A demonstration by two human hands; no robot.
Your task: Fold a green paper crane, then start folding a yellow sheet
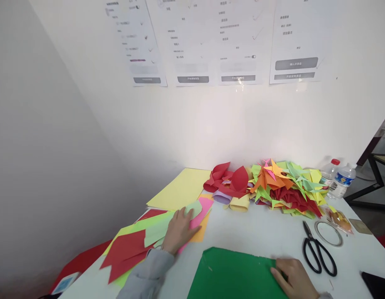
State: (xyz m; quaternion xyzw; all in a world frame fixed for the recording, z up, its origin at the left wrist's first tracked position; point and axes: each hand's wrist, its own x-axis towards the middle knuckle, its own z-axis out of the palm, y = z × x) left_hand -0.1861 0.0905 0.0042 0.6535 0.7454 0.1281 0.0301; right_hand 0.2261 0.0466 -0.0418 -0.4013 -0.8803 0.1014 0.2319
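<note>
My left hand (180, 230) lies over a pile of coloured paper scraps, its fingers spread on a light green piece (158, 230). A pink strip (202, 211) and an orange piece (200, 232) show beside its fingers. Red paper (126, 251) with a notched end lies left of my wrist. My right hand (293, 276) is closed at the upper right corner of a dark green sheet (236, 274), thumb against its edge. The fingers' undersides are hidden. The lower part of the sheet runs out of view.
Black scissors (315, 251) and a tape roll (328, 233) lie to the right. Behind are folded paper shapes (285, 187), red paper petals (234, 182), yellow sheets (180, 189) and plastic bottles (343, 180). A wrapped snack (339, 220) is near the right edge. A wall stands behind the table.
</note>
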